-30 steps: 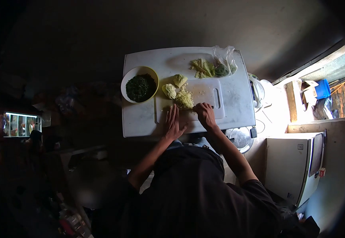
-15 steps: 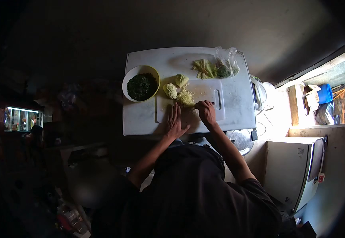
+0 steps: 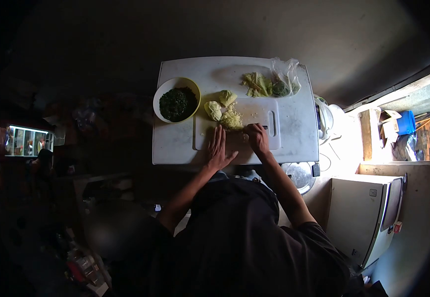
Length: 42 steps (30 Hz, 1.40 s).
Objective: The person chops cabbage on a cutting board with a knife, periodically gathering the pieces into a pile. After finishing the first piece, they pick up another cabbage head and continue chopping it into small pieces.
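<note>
On a white cutting board (image 3: 259,110) lies a pile of finely shredded cabbage (image 3: 231,119). My right hand (image 3: 258,138) is closed around the dark handle of a knife (image 3: 265,127) at the pile's near right side; the blade is hard to make out in the shadow. My left hand (image 3: 218,150) rests with its fingers stretched out and close together, the fingertips by the near left edge of the shreds. Two pale green cabbage pieces (image 3: 213,111) (image 3: 227,97) sit just behind, at the board's far left.
A white-and-yellow bowl (image 3: 161,97) of chopped dark greens stands left of the board. Loose cabbage leaves (image 3: 256,84) and a clear plastic bag (image 3: 286,79) with something green lie at the table's far right. A round metal lid (image 3: 298,177) is below the right edge.
The camera view has shifted slightly. Both hands stay almost where they were, the left still flat and the right still around the knife. The shredded pile looks much the same.
</note>
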Each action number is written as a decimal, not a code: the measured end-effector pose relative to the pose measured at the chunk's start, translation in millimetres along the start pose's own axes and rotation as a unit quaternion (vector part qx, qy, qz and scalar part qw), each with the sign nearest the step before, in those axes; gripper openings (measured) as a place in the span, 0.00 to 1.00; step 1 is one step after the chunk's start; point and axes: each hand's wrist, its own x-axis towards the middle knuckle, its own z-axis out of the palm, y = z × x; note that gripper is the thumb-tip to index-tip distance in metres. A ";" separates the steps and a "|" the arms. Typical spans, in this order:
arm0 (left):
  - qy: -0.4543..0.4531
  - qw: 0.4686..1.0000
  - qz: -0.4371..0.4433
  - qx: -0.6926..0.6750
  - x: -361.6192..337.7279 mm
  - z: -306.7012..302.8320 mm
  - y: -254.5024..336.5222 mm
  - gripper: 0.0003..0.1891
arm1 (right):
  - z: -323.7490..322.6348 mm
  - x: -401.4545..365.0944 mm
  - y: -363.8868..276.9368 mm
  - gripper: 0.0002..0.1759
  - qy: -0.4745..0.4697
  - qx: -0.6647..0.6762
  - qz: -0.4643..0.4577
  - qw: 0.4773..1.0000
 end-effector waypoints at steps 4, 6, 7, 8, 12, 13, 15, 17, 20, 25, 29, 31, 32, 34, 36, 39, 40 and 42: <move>0.018 0.999 0.023 0.023 0.5 6.3 -6.2 0.58 | -8.4 15.3 0.2 0.10 -0.024 -0.025 0.006 0.999; 0.013 0.999 0.023 0.043 -2.4 6.6 -2.5 0.58 | -6.3 7.6 0.2 0.10 -0.011 -0.018 0.006 1.000; 0.001 1.000 0.006 0.030 -1.6 0.7 2.5 0.58 | -1.0 2.7 8.5 0.09 -0.026 -0.017 -0.006 1.000; -0.010 1.000 -0.011 0.018 1.3 -6.3 6.3 0.57 | 5.6 0.5 17.2 0.08 -0.040 -0.014 -0.019 0.999; 0.046 0.998 0.025 0.016 2.8 7.8 -2.5 0.57 | -14.0 21.7 -2.3 0.09 -0.012 -0.008 -0.009 1.000; 0.042 0.999 0.025 0.010 2.7 7.0 -1.7 0.57 | -3.3 9.5 8.6 0.09 -0.013 0.001 0.000 1.000; 0.041 0.999 0.027 0.007 6.2 2.4 -1.4 0.57 | -2.5 6.1 14.8 0.09 -0.048 -0.015 -0.015 0.999; 0.007 0.999 0.005 0.035 3.9 -2.2 3.4 0.58 | -9.8 19.9 6.9 0.08 -0.035 -0.015 -0.014 0.999; -0.029 0.999 -0.017 0.007 5.9 -1.6 5.0 0.59 | -4.4 9.6 9.2 0.08 -0.001 -0.018 -0.008 1.000; 0.028 0.998 0.048 -0.009 4.2 -1.3 2.6 0.60 | -5.7 11.2 2.9 0.10 -0.006 -0.017 -0.006 1.000; -0.015 1.000 -0.003 0.007 5.1 0.6 4.3 0.59 | -0.2 9.4 14.0 0.09 -0.013 -0.029 0.007 0.999; 0.002 1.000 0.009 0.005 3.2 7.5 -2.9 0.59 | -4.6 22.0 8.6 0.08 -0.013 0.005 0.011 1.000; 0.029 0.999 0.022 0.013 1.5 13.7 -5.4 0.58 | -13.4 28.5 1.5 0.08 -0.001 0.003 0.014 1.000; 0.057 0.997 0.037 0.020 5.3 10.1 -0.6 0.58 | -4.6 22.0 5.7 0.08 0.031 -0.021 -0.003 0.999; 0.033 0.999 0.020 -0.004 7.0 5.6 -0.2 0.57 | -3.3 13.9 10.0 0.08 -0.002 -0.019 -0.002 1.000; 0.017 0.999 0.028 0.042 3.5 4.4 -1.6 0.57 | -3.5 16.4 10.1 0.09 -0.012 -0.008 0.001 1.000; 0.019 0.999 0.030 0.041 7.2 4.7 -0.4 0.57 | -7.8 24.9 9.1 0.09 0.014 -0.003 -0.003 1.000; 0.025 1.000 0.015 -0.009 7.3 5.0 1.1 0.58 | -0.7 15.9 13.7 0.09 0.023 -0.026 -0.030 0.999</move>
